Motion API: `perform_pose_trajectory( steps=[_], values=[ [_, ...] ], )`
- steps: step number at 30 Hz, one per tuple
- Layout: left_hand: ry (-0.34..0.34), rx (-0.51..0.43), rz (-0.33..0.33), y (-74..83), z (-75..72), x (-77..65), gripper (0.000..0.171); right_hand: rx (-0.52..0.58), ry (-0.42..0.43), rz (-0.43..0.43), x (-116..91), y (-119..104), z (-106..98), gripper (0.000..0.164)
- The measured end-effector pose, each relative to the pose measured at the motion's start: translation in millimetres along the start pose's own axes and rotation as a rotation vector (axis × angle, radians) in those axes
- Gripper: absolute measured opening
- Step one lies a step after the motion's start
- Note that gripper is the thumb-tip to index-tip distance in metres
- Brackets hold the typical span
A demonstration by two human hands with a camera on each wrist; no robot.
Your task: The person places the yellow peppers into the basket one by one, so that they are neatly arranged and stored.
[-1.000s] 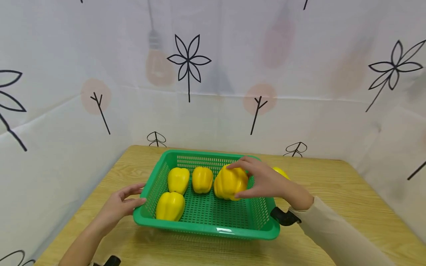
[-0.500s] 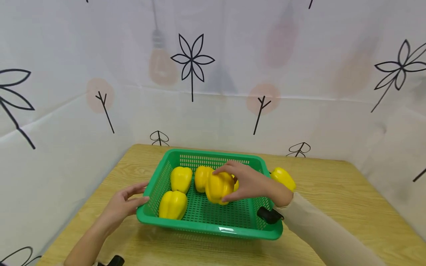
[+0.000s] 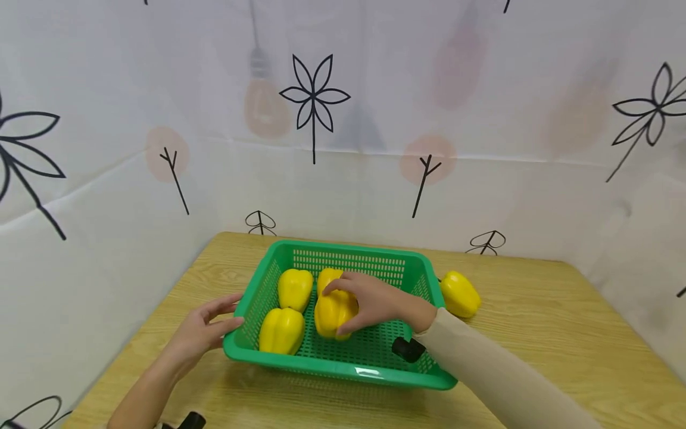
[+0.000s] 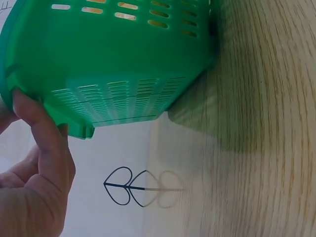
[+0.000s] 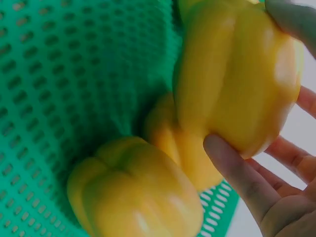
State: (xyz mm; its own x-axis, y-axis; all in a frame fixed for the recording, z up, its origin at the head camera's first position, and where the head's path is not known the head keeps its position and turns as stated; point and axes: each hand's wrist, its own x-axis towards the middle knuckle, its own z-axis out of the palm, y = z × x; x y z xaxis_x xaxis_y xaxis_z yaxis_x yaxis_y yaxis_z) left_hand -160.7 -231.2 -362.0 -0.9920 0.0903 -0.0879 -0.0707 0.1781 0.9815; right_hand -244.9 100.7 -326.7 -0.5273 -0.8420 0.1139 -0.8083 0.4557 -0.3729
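Note:
In the head view, my right hand (image 3: 375,301) grips a yellow bell pepper (image 3: 334,313) low inside the green basket (image 3: 343,372). The right wrist view has the thumb and fingers around that bell pepper (image 5: 237,74), with two more peppers (image 5: 138,192) close by. On the basket's left side, two yellow peppers (image 3: 295,289) sit one behind the other. Another pepper (image 3: 328,278) is partly covered by the held one. My left hand (image 3: 195,330) holds the basket's left rim; in the left wrist view its fingers (image 4: 47,136) are against the rim's outside.
A yellow bell pepper (image 3: 460,294) lies on the wooden table (image 3: 536,333) just outside the basket's right wall. A patterned white cloth (image 3: 354,196) hangs behind the table and along both sides.
My right hand has carried the bell pepper leftward and down, from the basket's right part to its middle. The pepper outside has come out from behind my arm. My left hand stays at the rim.

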Motion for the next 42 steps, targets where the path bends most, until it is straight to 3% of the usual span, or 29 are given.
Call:
perform_pose_trajectory(
  steps=[10,15,22,26,34,42],
  values=[
    [-0.003,0.011,-0.004,2.0,1.8,-0.2,0.064,-0.067,-0.121,0.053,3.2,-0.6,15.6,0.061],
    [-0.004,0.015,-0.010,3.4,2.5,0.5,0.064,-0.019,-0.166,0.071,3.6,-1.6,18.6,0.065],
    [-0.010,0.022,-0.017,4.7,1.2,0.8,0.065,-0.019,-0.186,0.024,9.3,-6.8,17.8,0.063],
    [-0.012,0.027,-0.018,4.6,1.2,1.3,0.066,-0.035,-0.189,0.042,9.8,-8.5,13.3,0.062],
    [-0.007,0.031,-0.023,4.3,1.3,2.3,0.065,0.049,-0.093,0.015,-3.9,-14.0,-15.6,0.054],
    [-0.010,0.026,-0.020,1.0,-0.4,0.6,0.065,-0.101,0.056,-0.088,-22.4,-25.5,-35.1,0.038]
  ],
)
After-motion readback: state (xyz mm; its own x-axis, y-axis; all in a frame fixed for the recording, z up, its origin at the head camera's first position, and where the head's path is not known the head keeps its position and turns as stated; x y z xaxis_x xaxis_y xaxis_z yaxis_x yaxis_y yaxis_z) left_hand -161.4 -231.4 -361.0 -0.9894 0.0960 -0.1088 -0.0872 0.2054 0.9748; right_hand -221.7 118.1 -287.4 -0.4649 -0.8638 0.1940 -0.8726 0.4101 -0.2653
